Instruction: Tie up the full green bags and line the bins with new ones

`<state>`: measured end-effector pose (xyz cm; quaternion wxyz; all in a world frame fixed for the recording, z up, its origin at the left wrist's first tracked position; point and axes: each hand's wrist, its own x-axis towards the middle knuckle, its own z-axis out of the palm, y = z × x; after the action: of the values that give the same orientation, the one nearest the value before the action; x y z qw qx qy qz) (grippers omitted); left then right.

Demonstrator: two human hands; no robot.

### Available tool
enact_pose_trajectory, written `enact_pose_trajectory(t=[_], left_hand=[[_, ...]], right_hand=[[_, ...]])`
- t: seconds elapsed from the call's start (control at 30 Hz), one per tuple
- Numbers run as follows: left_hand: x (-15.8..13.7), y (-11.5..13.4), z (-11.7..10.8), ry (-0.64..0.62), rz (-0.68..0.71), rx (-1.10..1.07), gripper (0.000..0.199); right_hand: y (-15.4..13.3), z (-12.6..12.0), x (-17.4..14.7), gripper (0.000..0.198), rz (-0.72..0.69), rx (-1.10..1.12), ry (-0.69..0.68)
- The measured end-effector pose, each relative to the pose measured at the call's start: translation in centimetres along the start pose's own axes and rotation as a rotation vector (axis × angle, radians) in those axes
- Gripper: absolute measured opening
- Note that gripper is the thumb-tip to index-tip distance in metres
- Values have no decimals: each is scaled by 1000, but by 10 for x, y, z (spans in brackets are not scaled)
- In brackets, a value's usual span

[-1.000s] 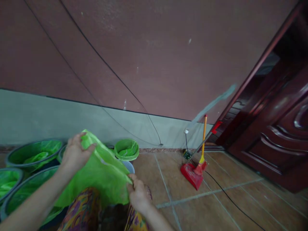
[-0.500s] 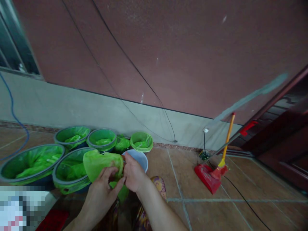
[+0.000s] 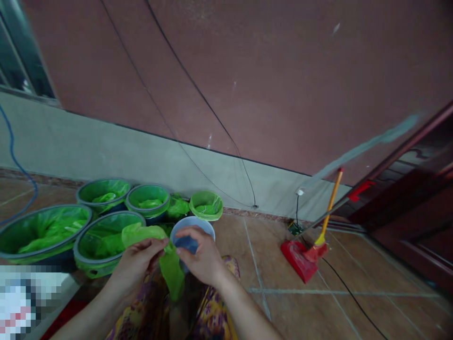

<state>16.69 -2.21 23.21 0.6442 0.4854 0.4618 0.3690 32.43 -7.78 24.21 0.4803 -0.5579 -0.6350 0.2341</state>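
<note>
A thin green plastic bag (image 3: 171, 276) hangs bunched from my left hand (image 3: 143, 255), whose thumb and fingers pinch it near its middle. One part of the bag puffs out to the left over a lined bin, and a long strip dangles above my lap. My right hand (image 3: 203, 257) is just right of the bag, fingers curved and apart from the thumb, with nothing visible between them. Behind that hand stands a pale bin (image 3: 212, 227) with no liner showing at its rim. To the left, a grey-rimmed bin (image 3: 79, 257) has a green liner folded over its edge.
Several more green-lined bins, including a large one (image 3: 7, 234) and a small one (image 3: 205, 216), stand along the wall (image 3: 106, 146). On the right are a red dustpan (image 3: 297, 259) and a yellow-handled broom (image 3: 331, 203). A black cable (image 3: 354, 295) crosses the tiles.
My right hand has let go of the bag and opened, moving slightly right. The bag has gone from a puffed-out shape to a gathered strip hanging from my left hand.
</note>
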Motion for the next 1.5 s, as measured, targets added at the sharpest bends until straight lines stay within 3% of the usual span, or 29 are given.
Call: enact_pose_trajectory(t=[0.1,0.23,0.33,0.47,0.53,0.6,0.77,0.97,1.13,1.33,1.5], left_hand=[[-4,7,2,-6,-103,-161,34],[-6,12,-1,-7,-52,-122,35],[-8,12,-14,53,145,130,33],[-7,13,-30,167,580,545,38],[-4,15,-32,73,753,665,39],[-1,18,-30,-46,807,747,31],[1,31,-20,-195,593,722,26],[6,35,-14,-200,336,462,32],[8,35,-16,-233,295,418,31],[12,38,-24,-382,232,318,31],[16,43,-27,-525,256,419,28]], right_hand=[[-9,13,-8,27,-21,-121,29],[-7,32,-5,14,-48,-136,138],[-5,29,0,11,-73,-99,124],[-10,15,4,14,0,-48,36],[-12,10,6,15,10,-25,-17],[-12,6,9,18,8,-1,-72],[3,-6,18,31,83,126,-198],[-2,-9,14,30,65,88,-113],[-8,6,12,15,55,28,-84],[5,2,23,13,110,284,-244],[11,-9,32,9,131,307,-406]])
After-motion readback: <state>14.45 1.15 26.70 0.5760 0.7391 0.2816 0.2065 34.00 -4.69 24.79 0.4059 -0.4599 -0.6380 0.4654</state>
